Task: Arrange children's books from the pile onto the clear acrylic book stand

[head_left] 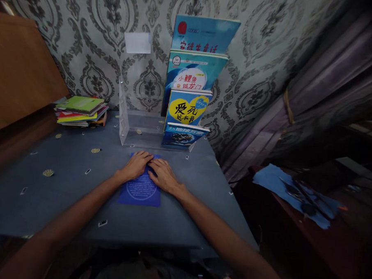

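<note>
A dark blue book or booklet (140, 198) with pale lines of print and a round outline lies flat on the cloth-covered table. My left hand (137, 165) rests palm down on its upper part, fingers stretched toward the right. Beside it my right hand (165, 175) lies on the upper right of the cover, fingers extended and its fingertips meeting those of the left. Both hands are open and grip nothing. Just behind them stands a clear tiered rack (122, 122). On the rack's right side, several books (187, 108) stand in rising steps; its left side shows bare plastic.
A stack of books (81, 110) sits at the back left, near a brown wooden panel (22, 66). White paper (137, 43) hangs on the patterned wall. To the right, past the table edge, are a purple curtain (267, 106) and a blue cloth (270, 182) with dark items.
</note>
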Tool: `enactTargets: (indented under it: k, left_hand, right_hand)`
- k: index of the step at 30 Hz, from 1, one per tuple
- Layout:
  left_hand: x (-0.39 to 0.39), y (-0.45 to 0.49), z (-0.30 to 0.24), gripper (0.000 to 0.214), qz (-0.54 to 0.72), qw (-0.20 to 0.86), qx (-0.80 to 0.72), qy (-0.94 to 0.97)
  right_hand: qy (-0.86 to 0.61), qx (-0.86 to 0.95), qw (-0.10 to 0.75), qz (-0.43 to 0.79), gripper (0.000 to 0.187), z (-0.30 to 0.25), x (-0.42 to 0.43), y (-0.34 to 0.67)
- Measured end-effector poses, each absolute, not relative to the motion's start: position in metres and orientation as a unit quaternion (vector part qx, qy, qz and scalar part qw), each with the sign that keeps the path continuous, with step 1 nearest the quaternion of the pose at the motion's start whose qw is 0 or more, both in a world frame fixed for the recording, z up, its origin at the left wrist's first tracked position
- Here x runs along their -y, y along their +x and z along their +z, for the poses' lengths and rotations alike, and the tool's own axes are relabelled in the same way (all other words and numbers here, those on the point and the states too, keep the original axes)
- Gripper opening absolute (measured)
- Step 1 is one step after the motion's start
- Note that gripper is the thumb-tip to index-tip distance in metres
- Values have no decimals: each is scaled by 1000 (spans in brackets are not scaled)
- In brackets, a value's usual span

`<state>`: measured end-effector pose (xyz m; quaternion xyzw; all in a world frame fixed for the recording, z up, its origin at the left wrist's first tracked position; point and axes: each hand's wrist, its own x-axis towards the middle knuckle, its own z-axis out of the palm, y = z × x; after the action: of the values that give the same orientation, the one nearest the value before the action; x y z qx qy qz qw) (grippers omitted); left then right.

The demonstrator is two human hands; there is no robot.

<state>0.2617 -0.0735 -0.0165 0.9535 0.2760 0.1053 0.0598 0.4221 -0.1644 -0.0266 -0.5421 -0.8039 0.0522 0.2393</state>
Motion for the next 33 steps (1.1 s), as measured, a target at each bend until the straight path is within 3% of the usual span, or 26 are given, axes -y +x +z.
enactTargets:
  k: [9, 25, 33]
  left_hand:
    - [72, 258, -21, 51, 122, 62, -275, 952]
    - [70, 254, -22, 50, 130, 64, -261, 954]
    - [59, 208, -21, 48, 126, 73, -294, 945]
  right_hand:
    - [-629, 746, 216, 42, 34, -27, 153, 448]
    - [-622, 755, 206, 22, 34, -29, 152, 448]
    - [-631, 749, 202, 30, 36, -28, 153, 447]
